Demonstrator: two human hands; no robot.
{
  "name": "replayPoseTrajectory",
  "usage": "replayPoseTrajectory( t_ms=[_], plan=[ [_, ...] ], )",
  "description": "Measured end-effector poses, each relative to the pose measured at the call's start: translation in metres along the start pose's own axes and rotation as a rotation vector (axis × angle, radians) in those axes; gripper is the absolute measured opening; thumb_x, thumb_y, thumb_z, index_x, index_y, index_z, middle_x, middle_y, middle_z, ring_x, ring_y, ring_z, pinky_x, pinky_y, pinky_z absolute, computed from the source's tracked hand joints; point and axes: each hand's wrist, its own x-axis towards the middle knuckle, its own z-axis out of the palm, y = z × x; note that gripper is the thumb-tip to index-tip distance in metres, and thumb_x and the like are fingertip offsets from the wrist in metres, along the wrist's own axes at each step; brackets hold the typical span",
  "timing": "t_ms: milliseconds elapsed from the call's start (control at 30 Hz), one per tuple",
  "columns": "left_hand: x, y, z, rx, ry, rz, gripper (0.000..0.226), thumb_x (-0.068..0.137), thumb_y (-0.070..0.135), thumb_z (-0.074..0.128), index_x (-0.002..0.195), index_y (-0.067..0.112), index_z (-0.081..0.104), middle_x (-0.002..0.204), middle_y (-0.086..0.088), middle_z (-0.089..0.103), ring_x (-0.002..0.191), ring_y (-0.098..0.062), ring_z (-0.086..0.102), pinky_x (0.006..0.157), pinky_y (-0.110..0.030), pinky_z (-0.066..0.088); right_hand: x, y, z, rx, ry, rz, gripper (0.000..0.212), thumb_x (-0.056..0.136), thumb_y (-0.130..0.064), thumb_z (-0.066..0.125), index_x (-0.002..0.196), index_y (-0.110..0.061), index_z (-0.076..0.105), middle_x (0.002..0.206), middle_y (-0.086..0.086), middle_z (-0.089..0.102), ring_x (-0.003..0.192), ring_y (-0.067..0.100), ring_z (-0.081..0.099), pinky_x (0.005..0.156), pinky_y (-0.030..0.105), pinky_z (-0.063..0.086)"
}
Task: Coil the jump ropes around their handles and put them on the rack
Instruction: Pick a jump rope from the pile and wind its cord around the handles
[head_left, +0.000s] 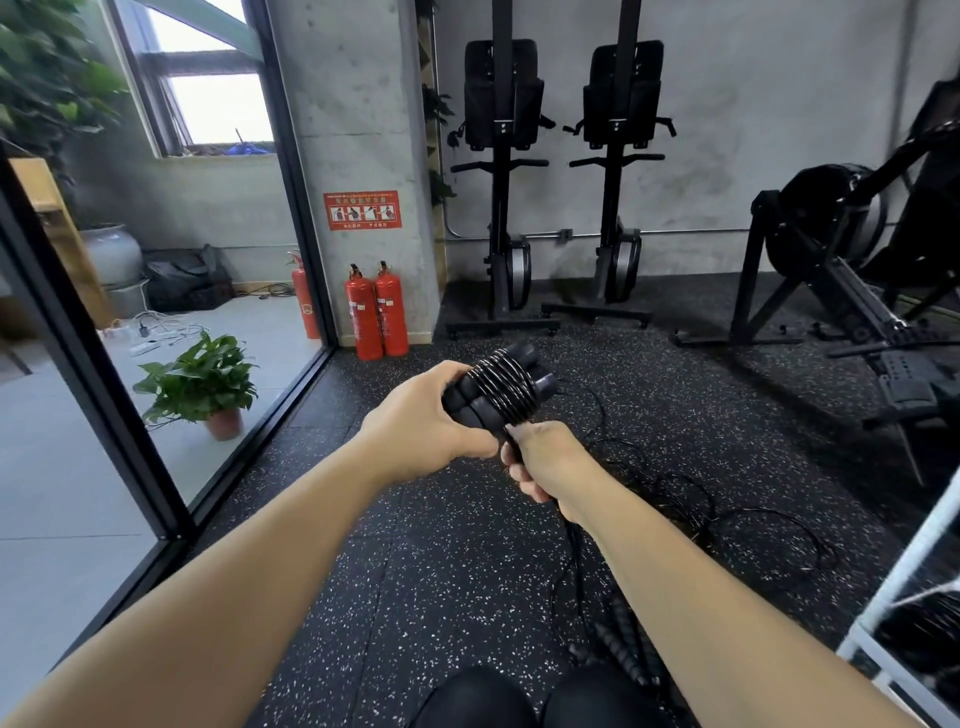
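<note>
My left hand (423, 421) grips a pair of black jump rope handles (496, 389) held side by side, with several turns of thin black rope wound around their middle. Just below them my right hand (548, 467) pinches the loose end of that rope, which trails down under my wrist. More black rope (727, 519) lies in loose loops on the speckled floor to the right. A second pair of ribbed black handles (623, 649) lies on the floor near my knees. A white rack (893, 577) shows at the right edge.
Two red fire extinguishers (376, 312) stand by a concrete pillar. A glass wall (130, 364) runs along the left with a potted plant (202, 384) behind it. Upright rowing machines (504, 208) and another black machine (852, 260) line the back and right.
</note>
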Motion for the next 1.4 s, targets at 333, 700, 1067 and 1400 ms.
replayPoseTrajectory(
  t_ms=[333,700,1067,1400],
  plan=[
    [0.018,-0.034,-0.017,-0.027,0.151,-0.244,0.066,0.033,0.051,0.076,0.093,0.028,0.060,0.079,0.003,0.068,0.065,-0.020,0.063,0.072,-0.043,0.058,-0.017,-0.005,-0.001,-0.622,0.206,-0.305,0.049,0.098,-0.041,0.042,0.063,-0.016,0.065,0.058,-0.004,0.060,0.062,0.020,0.059,0.060,0.032,0.046],
    [0.019,-0.035,-0.017,0.173,0.180,-0.262,0.041,0.044,0.047,0.065,0.067,0.016,0.054,0.061,0.001,0.059,0.052,-0.023,0.053,0.055,-0.029,0.044,-0.050,-0.030,-0.001,-0.877,0.411,-0.640,0.053,0.100,-0.043,0.042,0.055,-0.016,0.036,0.055,-0.003,0.046,0.052,0.017,0.043,0.055,0.030,0.033],
    [-0.011,0.028,-0.006,0.745,0.052,0.032,0.034,0.071,0.049,0.070,0.089,0.024,0.056,0.079,0.006,0.060,0.074,-0.021,0.061,0.058,-0.028,0.043,-0.047,-0.096,-0.030,-0.961,0.266,-0.979,0.058,0.097,-0.037,0.050,0.046,-0.015,0.034,0.043,-0.003,0.033,0.045,0.011,0.035,0.051,0.029,0.034],
    [-0.030,0.048,-0.010,0.936,-0.090,0.466,0.035,0.076,0.048,0.063,0.087,0.024,0.041,0.075,0.012,0.043,0.074,-0.017,0.055,0.069,-0.034,0.050,-0.024,-0.093,-0.043,-0.803,0.022,-0.778,0.059,0.094,-0.041,0.057,0.042,-0.015,0.046,0.033,-0.008,0.034,0.037,0.008,0.037,0.052,0.028,0.033]
  ],
)
